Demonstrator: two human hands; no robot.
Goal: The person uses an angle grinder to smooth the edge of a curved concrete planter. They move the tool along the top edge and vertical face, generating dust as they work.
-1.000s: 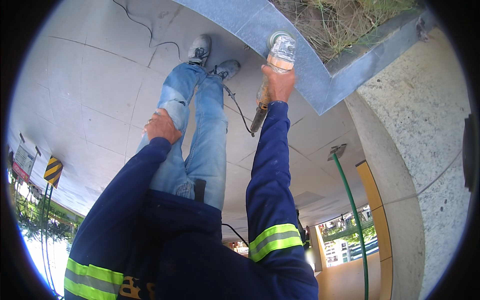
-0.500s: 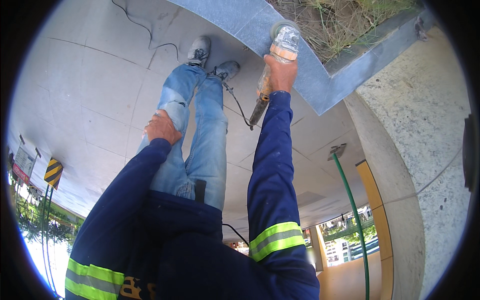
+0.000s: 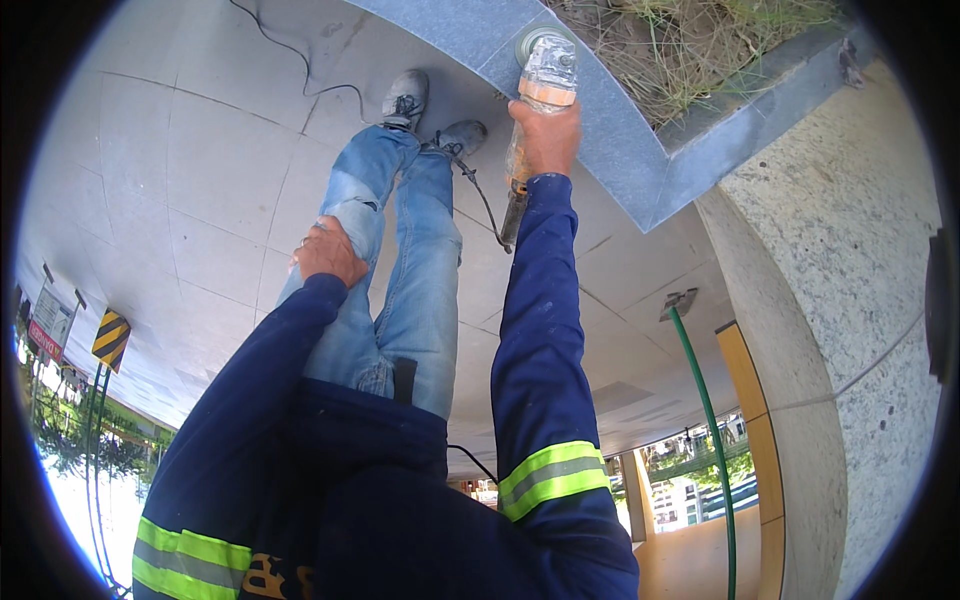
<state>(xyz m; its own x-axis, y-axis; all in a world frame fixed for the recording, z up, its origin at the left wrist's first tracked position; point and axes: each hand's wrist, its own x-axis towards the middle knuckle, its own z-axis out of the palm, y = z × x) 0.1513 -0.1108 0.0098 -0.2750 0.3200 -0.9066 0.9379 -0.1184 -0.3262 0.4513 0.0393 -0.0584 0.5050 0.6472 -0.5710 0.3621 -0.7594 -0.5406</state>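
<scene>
My right hand [image 3: 545, 138] grips a dusty orange-and-black angle grinder [image 3: 548, 72] by its body. Its round disc [image 3: 527, 45] lies on the blue-grey stone edging [image 3: 625, 150] of a planting bed. A black cord [image 3: 490, 215] runs from the grinder's tail past my shoes. My left hand [image 3: 328, 252] clasps my left leg in faded jeans [image 3: 350, 180], just below the knee area, fingers curled over it. Both arms are in navy sleeves with reflective bands.
Grey paving [image 3: 200, 180] carries a loose cable at top left. Dry grass [image 3: 680, 50] fills the bed. At right are a speckled pale surface [image 3: 870, 250], a green pole [image 3: 700, 390] and a tan panel [image 3: 750, 400]. A striped hazard board [image 3: 111, 340] and signboard stand at left.
My right hand and the grinder have moved up along the stone edging, first slightly right, then leftward. My left hand stays on the leg.
</scene>
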